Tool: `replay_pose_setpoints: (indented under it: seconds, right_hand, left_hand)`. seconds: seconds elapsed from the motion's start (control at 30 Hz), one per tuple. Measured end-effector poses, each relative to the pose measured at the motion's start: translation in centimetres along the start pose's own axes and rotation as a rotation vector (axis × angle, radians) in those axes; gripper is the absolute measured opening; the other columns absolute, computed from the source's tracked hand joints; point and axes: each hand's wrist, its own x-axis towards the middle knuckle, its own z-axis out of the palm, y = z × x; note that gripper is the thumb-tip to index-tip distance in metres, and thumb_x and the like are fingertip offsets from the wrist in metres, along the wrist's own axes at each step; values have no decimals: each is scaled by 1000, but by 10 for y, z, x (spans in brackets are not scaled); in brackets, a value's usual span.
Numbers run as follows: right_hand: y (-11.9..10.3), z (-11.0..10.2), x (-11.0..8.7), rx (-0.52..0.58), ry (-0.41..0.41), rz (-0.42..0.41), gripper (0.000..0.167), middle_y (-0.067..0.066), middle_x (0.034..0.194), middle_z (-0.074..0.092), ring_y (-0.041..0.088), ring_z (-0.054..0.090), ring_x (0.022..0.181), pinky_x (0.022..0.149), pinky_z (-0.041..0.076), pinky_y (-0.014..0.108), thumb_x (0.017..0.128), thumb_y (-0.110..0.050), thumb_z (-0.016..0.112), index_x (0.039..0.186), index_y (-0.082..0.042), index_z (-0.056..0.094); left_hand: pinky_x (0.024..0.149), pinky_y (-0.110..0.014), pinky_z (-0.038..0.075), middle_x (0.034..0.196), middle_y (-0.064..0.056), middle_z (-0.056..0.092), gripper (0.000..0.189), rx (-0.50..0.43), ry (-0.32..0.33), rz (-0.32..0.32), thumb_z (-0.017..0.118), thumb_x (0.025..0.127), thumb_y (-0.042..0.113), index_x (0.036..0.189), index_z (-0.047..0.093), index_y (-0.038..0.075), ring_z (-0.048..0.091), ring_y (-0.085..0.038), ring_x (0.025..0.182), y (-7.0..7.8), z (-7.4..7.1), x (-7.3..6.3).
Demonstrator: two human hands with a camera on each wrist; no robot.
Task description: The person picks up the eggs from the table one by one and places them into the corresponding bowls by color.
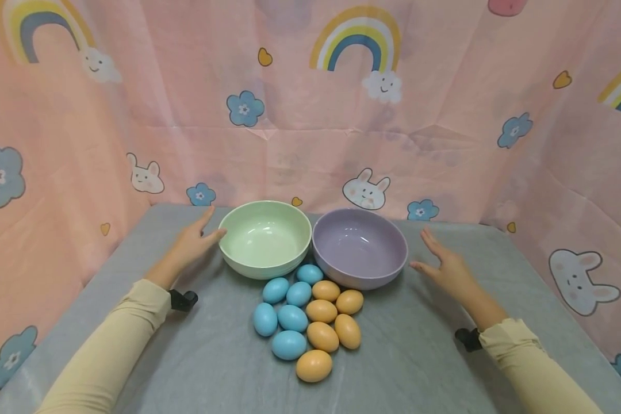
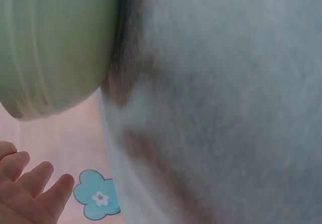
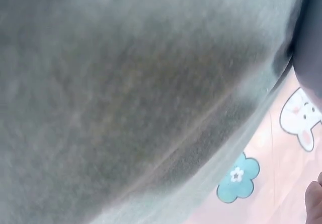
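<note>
Green bowl (image 1: 264, 238) and purple bowl (image 1: 359, 247) flanked at nine and three o'clock by left hand (image 1: 194, 244) and right hand (image 1: 447, 267), both spread and holding nothing; sorting apparently not begun, next move needs a pinch on an egg (image 1: 288, 344) at six.

My green bowl (image 1: 265, 238) and purple bowl (image 1: 359, 247) look like glossy plastic; the eggs (image 1: 310, 313) are smooth and satiny, the grey tablecloth (image 1: 419, 356) matt and felty.

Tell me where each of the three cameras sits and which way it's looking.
Head: worn on the head, looks forward and down at the green bowl, purple bowl, eggs; shows left hand, right hand, both sleeves.
Left wrist: low by the cloth, facing the green bowl's wall; fingertips show.
Right wrist: low over the cloth, toward the backdrop; a sliver of finger.
Head and left wrist share the green bowl.
</note>
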Motion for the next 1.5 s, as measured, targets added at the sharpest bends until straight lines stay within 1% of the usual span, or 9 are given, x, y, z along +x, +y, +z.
replay_pose_setpoints:
  seconds: [0.07,0.23,0.37,0.47,0.67,0.83,1.1,1.3,1.5]
  right_hand:
    - [-1,1,-1,-1,5,-2,85,20,163,19,53,30,142,111,33,71,94,-34,69,158,-6,21]
    - [-3,2,-5,22,7,1,83,20,162,22,51,31,142,112,34,70,94,-36,69,157,-5,25]
    - [-7,2,-8,57,-5,22,83,20,162,22,50,30,143,113,33,69,94,-37,69,157,-5,25]
    - [-11,2,-9,88,-10,28,83,22,161,23,50,31,143,114,34,66,93,-32,70,157,-5,24]
    - [-16,3,-15,165,-27,70,83,19,162,21,47,28,146,116,33,63,94,-34,69,158,-9,23]
    - [-18,5,-21,212,-29,106,81,15,162,24,43,31,146,115,35,59,93,-37,69,158,-14,25]
    - [-22,8,-26,234,5,122,75,15,158,33,41,36,144,113,38,56,94,-36,69,155,-9,34]
    - [-32,9,-32,248,30,124,72,16,154,40,40,41,141,111,41,55,93,-36,70,152,-10,39]
    - [-45,13,-39,261,83,103,65,13,148,48,36,47,137,108,44,46,92,-36,71,148,-9,47]
  left_hand:
    - [120,-61,30,167,-16,10,78,-22,-10,-1,48,102,49,161,5,19,29,-51,145,0,1,0]
    - [124,-55,27,167,-13,11,76,-101,-26,10,49,103,44,161,9,16,24,-43,150,0,4,-1]
    - [125,-52,26,167,-13,11,75,-163,-26,18,51,103,40,160,12,13,22,-37,152,0,6,-3]
    - [124,-51,28,167,-14,14,74,-198,-19,20,52,103,40,160,15,11,23,-36,152,0,7,-4]
    - [123,-51,32,166,-14,19,72,-260,-2,13,53,102,41,159,20,11,27,-35,151,0,8,-8]
    - [122,-50,34,166,-13,20,71,-287,11,-2,53,102,41,159,21,13,29,-33,150,-1,10,-11]
    - [120,-47,37,163,-13,27,68,-318,31,-14,54,102,38,157,28,9,32,-32,149,-1,13,-12]
    - [120,-45,38,163,-11,30,66,-363,35,-26,55,102,38,157,29,11,32,-29,150,0,16,-12]
    - [118,-44,41,161,-13,32,64,-396,48,-31,55,103,35,157,30,13,33,-30,149,1,20,-12]
